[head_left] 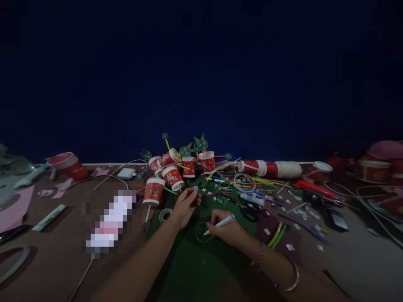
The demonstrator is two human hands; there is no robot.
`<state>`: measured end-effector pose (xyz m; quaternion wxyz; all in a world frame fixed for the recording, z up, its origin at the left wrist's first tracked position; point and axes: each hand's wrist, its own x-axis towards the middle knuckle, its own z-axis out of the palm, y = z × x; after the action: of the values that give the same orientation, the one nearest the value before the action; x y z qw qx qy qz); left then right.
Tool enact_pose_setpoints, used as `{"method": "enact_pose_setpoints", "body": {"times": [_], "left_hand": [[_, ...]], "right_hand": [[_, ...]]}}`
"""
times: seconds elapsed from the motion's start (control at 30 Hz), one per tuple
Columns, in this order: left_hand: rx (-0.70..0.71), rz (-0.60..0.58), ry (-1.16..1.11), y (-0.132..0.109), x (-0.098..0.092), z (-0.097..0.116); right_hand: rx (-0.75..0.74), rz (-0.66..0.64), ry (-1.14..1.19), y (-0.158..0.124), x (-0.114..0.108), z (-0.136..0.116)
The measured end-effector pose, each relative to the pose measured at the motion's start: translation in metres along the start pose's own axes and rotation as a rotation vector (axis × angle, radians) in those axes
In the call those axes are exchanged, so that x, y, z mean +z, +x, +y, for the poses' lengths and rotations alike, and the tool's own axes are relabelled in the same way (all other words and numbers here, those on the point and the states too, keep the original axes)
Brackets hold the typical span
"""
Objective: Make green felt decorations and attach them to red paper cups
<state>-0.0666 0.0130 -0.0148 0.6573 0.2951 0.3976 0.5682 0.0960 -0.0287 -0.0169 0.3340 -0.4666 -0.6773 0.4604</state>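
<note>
My right hand (228, 230) grips a white marker (224, 221) with a purple end, its tip down at the dark green paper (189, 268). Under the tip is a pale drawn circle (201, 238) with smaller marks inside. My left hand (185, 205) is raised above the paper, thumb and fingers pinched on a small purple marker cap (195, 189). A red paper cup (153, 191) stands left of that hand. Behind it are several more red cups, one a tilted cup (173, 178), and green paper cutouts (201, 144) with drawn faces.
Right of the paper lie scissors (250, 209), a tape roll (244, 183), colored pipe cleaners (277, 235) and white scraps. Stacked cups (267, 168) lie on their side at the back. To the left are a blurred-out device (111, 222) with a cable, a glue tube (49, 217) and nested cups (67, 164).
</note>
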Motion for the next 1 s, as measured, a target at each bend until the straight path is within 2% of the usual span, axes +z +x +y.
{"method": "enact_pose_setpoints", "body": {"times": [0.43, 1.0], "left_hand": [[-0.008, 0.002, -0.007, 0.0, 0.0003, 0.0005], [-0.003, 0.0, 0.002, 0.0006, 0.0007, 0.0007]], "right_hand": [[0.04, 0.001, 0.075, 0.0018, 0.0001, 0.001], [0.042, 0.0, 0.017, 0.0005, -0.0005, 0.0006]]}}
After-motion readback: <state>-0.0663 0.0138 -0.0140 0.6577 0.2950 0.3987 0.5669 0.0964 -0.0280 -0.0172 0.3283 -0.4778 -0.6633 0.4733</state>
